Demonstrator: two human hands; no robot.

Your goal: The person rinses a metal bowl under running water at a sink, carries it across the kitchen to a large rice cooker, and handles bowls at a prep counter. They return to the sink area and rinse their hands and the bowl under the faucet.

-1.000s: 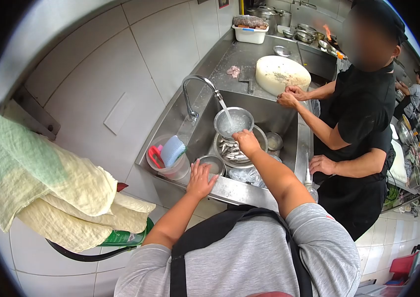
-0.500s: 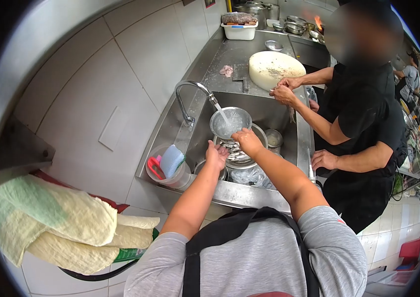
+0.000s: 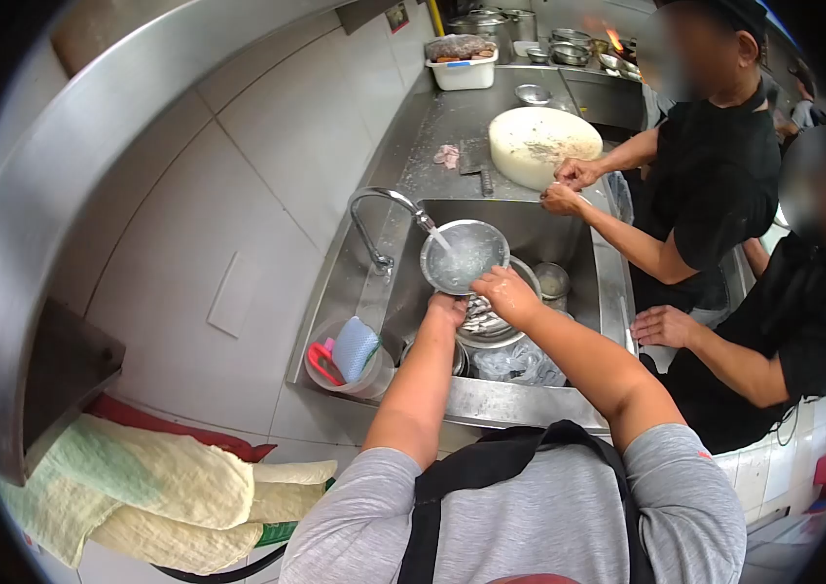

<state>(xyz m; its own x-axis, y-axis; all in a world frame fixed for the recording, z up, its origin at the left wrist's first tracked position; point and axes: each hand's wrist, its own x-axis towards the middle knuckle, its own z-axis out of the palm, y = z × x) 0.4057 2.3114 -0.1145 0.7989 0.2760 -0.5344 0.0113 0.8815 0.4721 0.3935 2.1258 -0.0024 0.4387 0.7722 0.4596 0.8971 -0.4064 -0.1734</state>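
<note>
A round metal bowl (image 3: 465, 261) is tilted under the running faucet (image 3: 420, 216), with water splashing inside it. My right hand (image 3: 510, 295) grips its rim at the lower right, fingers bent over the edge. At the lower left rim, my left hand (image 3: 448, 310) holds the bowl from beneath; most of its fingers are hidden. Below and partly covered by the bowl, a larger metal basin (image 3: 528, 282) holds several slim silvery pieces (image 3: 481, 316), perhaps small fish. All this is in the steel sink (image 3: 554, 219).
A clear tub (image 3: 374, 375) with a blue sponge (image 3: 351, 348) and a red-handled item stands on the left sink edge. A plastic bag (image 3: 515, 362) and a small metal pot (image 3: 552, 280) are in the sink. Behind are a thick round chopping block (image 3: 541, 131) and a cleaver (image 3: 476, 161). Two co-workers (image 3: 724, 165) stand at right.
My left hand has moved from below the bowl, fingers spread, up to its rim. The bowl stays under the water. My view has shifted, and a second co-worker shows more at right.
</note>
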